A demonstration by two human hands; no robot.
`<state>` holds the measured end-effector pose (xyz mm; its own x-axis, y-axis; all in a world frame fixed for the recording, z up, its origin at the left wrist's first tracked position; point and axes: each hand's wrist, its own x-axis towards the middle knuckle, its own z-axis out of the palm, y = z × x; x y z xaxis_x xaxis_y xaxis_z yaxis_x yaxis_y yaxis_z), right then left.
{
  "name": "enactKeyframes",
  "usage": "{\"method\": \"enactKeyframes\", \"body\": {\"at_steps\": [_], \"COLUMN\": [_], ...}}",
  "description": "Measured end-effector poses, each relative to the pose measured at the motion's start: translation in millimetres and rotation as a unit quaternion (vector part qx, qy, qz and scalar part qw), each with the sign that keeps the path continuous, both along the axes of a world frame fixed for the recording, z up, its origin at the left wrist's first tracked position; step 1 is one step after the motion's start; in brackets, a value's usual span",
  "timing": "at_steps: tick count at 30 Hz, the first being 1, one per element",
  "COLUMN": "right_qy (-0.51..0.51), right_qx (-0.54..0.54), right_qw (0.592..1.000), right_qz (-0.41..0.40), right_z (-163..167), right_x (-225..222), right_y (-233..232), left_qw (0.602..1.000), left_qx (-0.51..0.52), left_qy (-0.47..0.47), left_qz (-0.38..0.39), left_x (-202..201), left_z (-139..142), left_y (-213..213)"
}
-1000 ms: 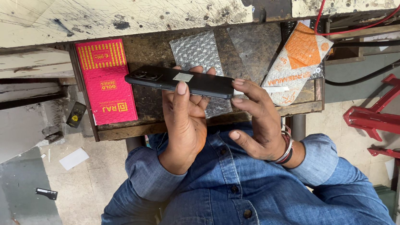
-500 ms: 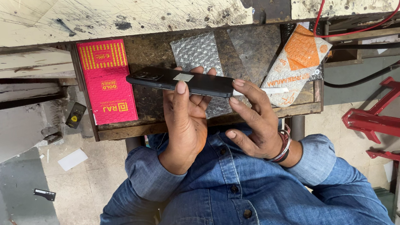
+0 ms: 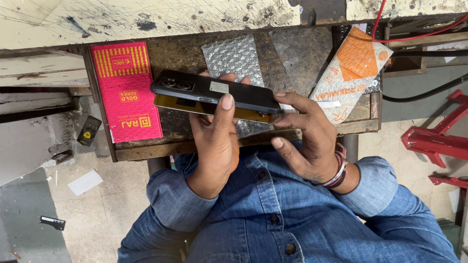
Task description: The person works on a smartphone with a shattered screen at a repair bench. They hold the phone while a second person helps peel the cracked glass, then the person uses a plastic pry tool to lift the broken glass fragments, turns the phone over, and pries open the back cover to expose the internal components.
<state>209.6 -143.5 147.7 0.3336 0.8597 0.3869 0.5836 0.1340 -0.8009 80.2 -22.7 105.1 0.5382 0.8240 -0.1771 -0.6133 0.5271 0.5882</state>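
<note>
**Phone gripped in both hands over a wooden tray**

A dark phone (image 3: 213, 92), its back panel lifted off a yellow body, is held above the wooden tray (image 3: 201, 145). The left hand (image 3: 216, 141) is closed around its middle, thumb pressed on the back. The right hand (image 3: 308, 136) pinches the right end with curled fingers. In the tray lie a red box (image 3: 126, 93), a bubble-wrap pouch (image 3: 233, 58) and an orange-and-white packet (image 3: 353, 70).

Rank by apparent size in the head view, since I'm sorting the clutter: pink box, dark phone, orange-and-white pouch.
1. pink box
2. orange-and-white pouch and dark phone: look alike; the phone is held nearer the camera, so unsure.
</note>
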Motion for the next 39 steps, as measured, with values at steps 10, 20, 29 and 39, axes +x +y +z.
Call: {"method": "enactKeyframes", "body": {"at_steps": [10, 20, 29, 39], "right_qy": [-0.03, -0.072, -0.077, 0.005], "right_qx": [-0.11, -0.191, -0.155, -0.157], "right_qw": [0.993, 0.979, 0.984, 0.987], "right_qz": [-0.013, -0.011, -0.03, -0.031], "right_z": [20.4, 15.6, 4.1, 0.4], "right_x": [11.4, 10.7, 12.9, 18.1], "right_y": [9.3, 13.8, 8.9, 8.5], "left_qw": [0.941, 0.783, 0.742, 0.725], "left_qx": [0.237, 0.446, 0.497, 0.545], "left_qy": [0.237, 0.431, 0.447, 0.42], "left_qz": [-0.045, -0.053, -0.055, -0.042], "left_x": [-5.1, -2.9, -3.8, -5.4], "left_z": [15.7, 39.8, 41.6, 45.6], "left_y": [6.5, 14.2, 11.4, 11.2]}}
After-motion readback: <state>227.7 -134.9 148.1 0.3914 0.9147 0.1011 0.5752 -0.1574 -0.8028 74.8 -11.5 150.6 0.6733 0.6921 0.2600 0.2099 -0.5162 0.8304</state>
